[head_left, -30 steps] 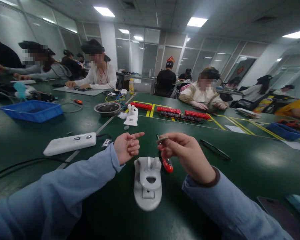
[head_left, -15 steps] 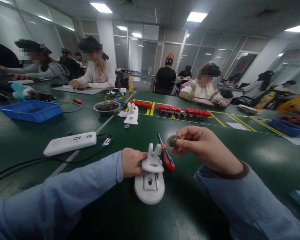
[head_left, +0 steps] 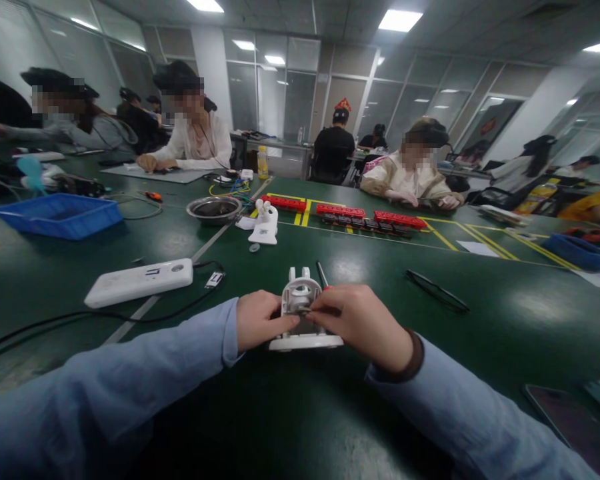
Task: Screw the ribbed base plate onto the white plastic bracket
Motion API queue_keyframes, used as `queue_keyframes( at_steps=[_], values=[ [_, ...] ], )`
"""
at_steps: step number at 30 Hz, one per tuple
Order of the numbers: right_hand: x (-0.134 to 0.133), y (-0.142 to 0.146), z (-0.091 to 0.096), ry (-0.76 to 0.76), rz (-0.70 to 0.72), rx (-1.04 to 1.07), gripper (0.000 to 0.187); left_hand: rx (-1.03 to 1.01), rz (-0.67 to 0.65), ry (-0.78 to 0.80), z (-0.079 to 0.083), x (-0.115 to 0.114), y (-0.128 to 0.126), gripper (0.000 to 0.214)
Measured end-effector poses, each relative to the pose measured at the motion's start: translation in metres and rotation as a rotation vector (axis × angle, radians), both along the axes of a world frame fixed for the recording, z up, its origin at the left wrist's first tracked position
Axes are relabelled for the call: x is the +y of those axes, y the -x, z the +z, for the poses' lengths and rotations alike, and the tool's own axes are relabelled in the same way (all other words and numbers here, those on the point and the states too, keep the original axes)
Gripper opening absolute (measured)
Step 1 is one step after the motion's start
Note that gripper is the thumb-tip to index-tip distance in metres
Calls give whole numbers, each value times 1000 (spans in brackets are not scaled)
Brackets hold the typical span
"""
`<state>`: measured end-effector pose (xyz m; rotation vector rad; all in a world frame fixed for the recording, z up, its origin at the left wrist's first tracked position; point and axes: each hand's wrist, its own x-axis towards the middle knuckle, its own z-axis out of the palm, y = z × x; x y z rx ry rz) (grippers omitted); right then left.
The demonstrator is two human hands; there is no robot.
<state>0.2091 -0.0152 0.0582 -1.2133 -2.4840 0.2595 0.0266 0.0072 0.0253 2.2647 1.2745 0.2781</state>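
My left hand (head_left: 261, 321) is closed on the left side of a white plastic stand (head_left: 306, 343) with two upright prongs. The stand is tilted so that a hollow in it faces me. From the right, my right hand (head_left: 363, 321) reaches in with fingertips pinched on a small round grey disc (head_left: 304, 311), mostly covered by the fingers, at this hollow. Behind the right hand, a screwdriver (head_left: 322, 272) lies on the table with its shaft showing and its red handle almost wholly hidden.
A white power bank (head_left: 140, 283) with a black cable lies left. Farther off are a blue tray (head_left: 60, 223), a metal bowl (head_left: 214, 219), a second white stand (head_left: 265, 230) and red strips (head_left: 347, 212). Black glasses (head_left: 437, 291) and a phone (head_left: 570, 423) lie right. Co-workers sit around.
My right hand has moved left and down with the disc, up to the white stand. The stand has been tipped so its hollow faces me. The glasses and phone now show.
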Motion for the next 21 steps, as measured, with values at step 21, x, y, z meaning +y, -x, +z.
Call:
queue_keyframes(
  at_steps=[21],
  values=[
    [-12, 14, 2, -246, -215, -270, 21, 160, 141, -109, 11, -9, -8, 32]
  ],
)
